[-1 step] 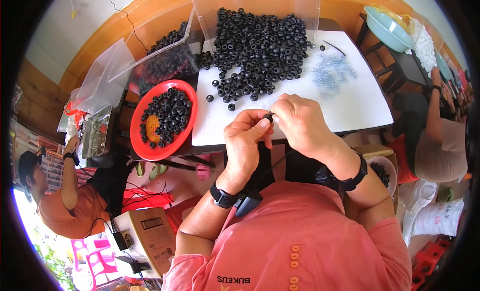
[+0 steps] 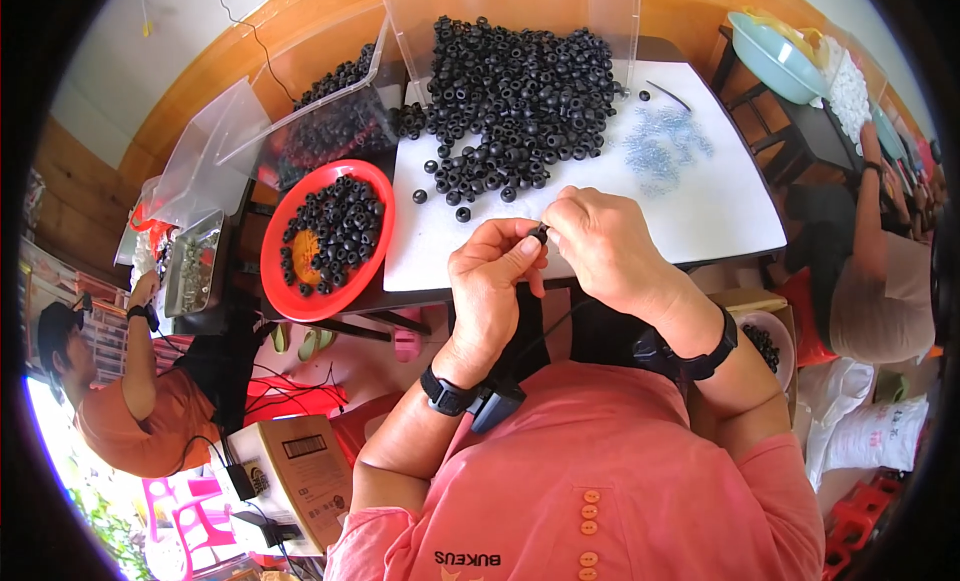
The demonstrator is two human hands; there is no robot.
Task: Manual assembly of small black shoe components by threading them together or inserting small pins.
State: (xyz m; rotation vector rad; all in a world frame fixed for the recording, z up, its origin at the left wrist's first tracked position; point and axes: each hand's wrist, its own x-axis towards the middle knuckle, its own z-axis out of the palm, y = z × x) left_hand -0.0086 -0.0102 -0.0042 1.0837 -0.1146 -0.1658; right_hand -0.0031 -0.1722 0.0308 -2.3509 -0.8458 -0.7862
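Observation:
My left hand (image 2: 487, 276) pinches a small black ring-shaped part (image 2: 540, 234) between thumb and fingers, just beyond the near edge of the table. Right beside it, my right hand (image 2: 612, 246) is closed with its fingertips against the part; whatever they hold is hidden. Beyond both hands spreads a large heap of the same round black parts with holes (image 2: 520, 91). To its right lies a scatter of tiny clear bluish pieces (image 2: 665, 146). A red bowl (image 2: 273, 256) on the left contains more black parts and something orange.
Clear plastic bins (image 2: 320, 121) stand behind and left of the white tabletop (image 2: 430, 251). A thin black stick (image 2: 670, 96) lies at the far right. Another person (image 2: 150, 411) works at left, and someone else (image 2: 880, 291) sits at right. A cardboard box (image 2: 295, 481) stands lower left.

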